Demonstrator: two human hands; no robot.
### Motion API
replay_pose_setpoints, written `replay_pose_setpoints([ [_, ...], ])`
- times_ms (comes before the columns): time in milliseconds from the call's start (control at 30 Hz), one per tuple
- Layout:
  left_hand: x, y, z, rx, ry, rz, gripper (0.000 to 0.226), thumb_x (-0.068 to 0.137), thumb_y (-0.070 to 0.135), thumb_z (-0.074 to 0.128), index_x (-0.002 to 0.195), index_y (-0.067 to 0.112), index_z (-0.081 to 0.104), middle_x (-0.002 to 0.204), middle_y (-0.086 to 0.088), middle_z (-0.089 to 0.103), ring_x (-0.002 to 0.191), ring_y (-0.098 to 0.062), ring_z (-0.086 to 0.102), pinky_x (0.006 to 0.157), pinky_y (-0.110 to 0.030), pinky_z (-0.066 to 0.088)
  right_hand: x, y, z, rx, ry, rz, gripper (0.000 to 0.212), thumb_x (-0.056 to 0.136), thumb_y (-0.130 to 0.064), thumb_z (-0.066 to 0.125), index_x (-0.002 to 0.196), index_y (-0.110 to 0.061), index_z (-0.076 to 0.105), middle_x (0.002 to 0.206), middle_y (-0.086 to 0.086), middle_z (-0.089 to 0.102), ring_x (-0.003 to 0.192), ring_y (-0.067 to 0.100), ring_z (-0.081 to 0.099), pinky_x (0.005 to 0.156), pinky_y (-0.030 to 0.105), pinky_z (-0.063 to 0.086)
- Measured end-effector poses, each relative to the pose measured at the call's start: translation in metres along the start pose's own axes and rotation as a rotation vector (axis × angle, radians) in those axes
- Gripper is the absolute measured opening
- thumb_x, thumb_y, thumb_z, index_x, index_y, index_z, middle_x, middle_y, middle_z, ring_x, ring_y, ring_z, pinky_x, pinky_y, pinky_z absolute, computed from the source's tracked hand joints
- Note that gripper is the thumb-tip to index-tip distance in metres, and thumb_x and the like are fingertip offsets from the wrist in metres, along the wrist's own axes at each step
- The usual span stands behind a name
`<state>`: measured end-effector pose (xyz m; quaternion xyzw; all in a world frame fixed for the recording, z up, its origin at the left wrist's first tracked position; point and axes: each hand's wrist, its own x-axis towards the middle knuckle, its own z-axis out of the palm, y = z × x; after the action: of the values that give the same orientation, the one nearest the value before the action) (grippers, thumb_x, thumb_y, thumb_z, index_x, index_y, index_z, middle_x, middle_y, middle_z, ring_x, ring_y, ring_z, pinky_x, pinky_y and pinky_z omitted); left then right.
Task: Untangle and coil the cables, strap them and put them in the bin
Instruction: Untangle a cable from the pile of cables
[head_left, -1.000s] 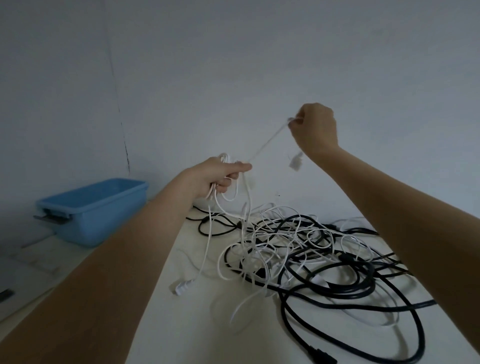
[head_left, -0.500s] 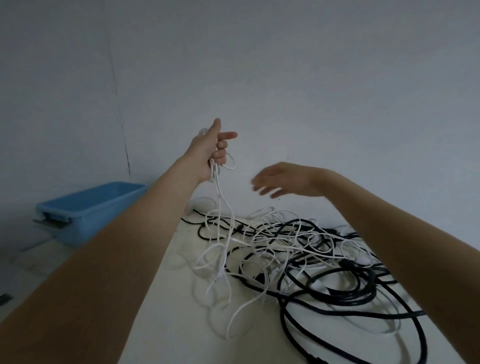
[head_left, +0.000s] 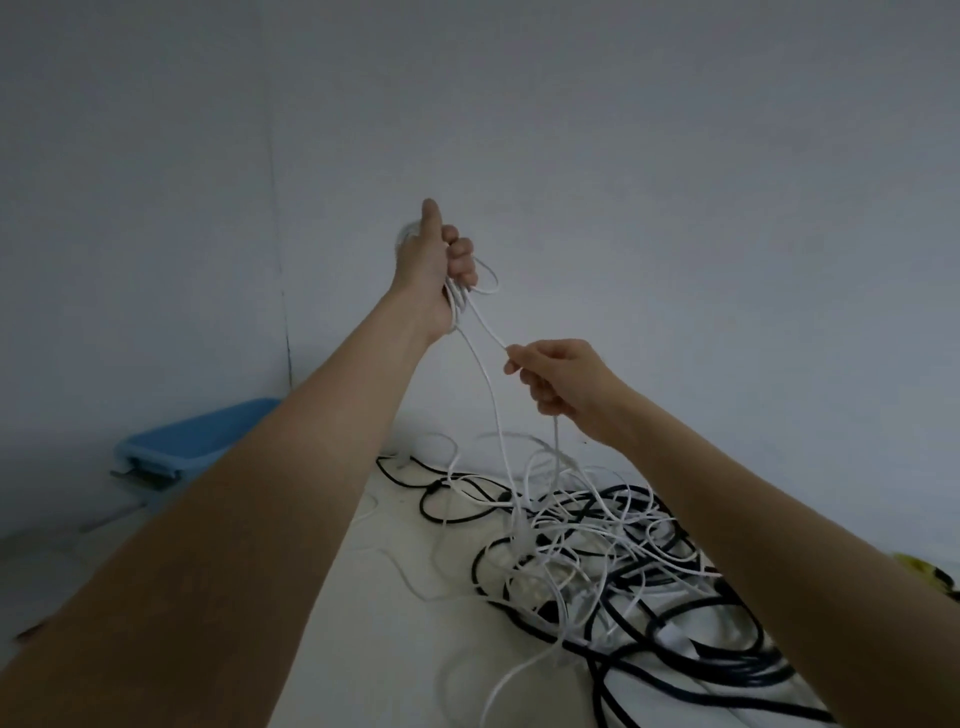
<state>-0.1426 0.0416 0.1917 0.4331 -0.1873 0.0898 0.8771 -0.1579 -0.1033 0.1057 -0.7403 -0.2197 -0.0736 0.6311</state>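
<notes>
My left hand (head_left: 435, 265) is raised high against the wall and grips several loops of a thin white cable (head_left: 491, 384). Two strands hang from it. My right hand (head_left: 558, 375) is lower and to the right, pinching one of those strands a short way below the left hand. The strands run down into a tangled pile of white and black cables (head_left: 597, 551) on the white table. A blue bin (head_left: 192, 441) stands at the far left, partly hidden by my left forearm.
The white table (head_left: 395, 649) meets a grey wall right behind the pile. A thick black cable (head_left: 727, 670) loops toward the table's near right. Something yellow (head_left: 930, 571) shows at the right edge.
My left hand has risen higher with the white loops. My right hand let go of the cable end, dropped lower, and now pinches a strand below the left hand.
</notes>
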Motion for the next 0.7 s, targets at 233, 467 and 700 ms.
replay_pose_setpoints([
  [233,-0.022,-0.010,-0.004,0.043,-0.439,-0.473,0.043,0.098,0.047,0.032,0.065,0.020,0.033,0.042,0.008,0.035,0.023,-0.003,0.028,0.028,-0.013,0.014,-0.010,0.015,0.001,-0.410,-0.309,0.239,0.057,0.091,-0.056,0.045,0.054,-0.013,0.046,0.044,-0.004,0.027,0.039,0.010,0.023,0.048,0.019,0.031],
  [467,-0.046,-0.030,-0.032,0.412,-0.615,-0.631,0.042,0.098,0.046,0.024,0.069,0.017,0.032,0.042,0.010,0.035,0.023,0.000,0.024,0.031,-0.010,0.012,-0.005,0.015,-0.041,-0.510,-0.240,0.290,0.033,0.088,-0.037,0.061,0.069,-0.009,0.056,0.055,0.000,0.045,0.047,0.011,0.035,0.052,0.021,0.035],
  [700,-0.040,-0.037,-0.026,0.259,-0.460,-0.528,0.042,0.099,0.045,0.027,0.067,0.018,0.033,0.039,0.008,0.034,0.022,-0.003,0.024,0.029,-0.012,0.013,-0.007,0.003,-0.039,0.033,-0.099,0.333,0.076,0.082,-0.075,0.031,0.117,-0.011,0.052,0.102,0.011,0.069,0.048,0.011,0.036,0.043,0.018,0.028],
])
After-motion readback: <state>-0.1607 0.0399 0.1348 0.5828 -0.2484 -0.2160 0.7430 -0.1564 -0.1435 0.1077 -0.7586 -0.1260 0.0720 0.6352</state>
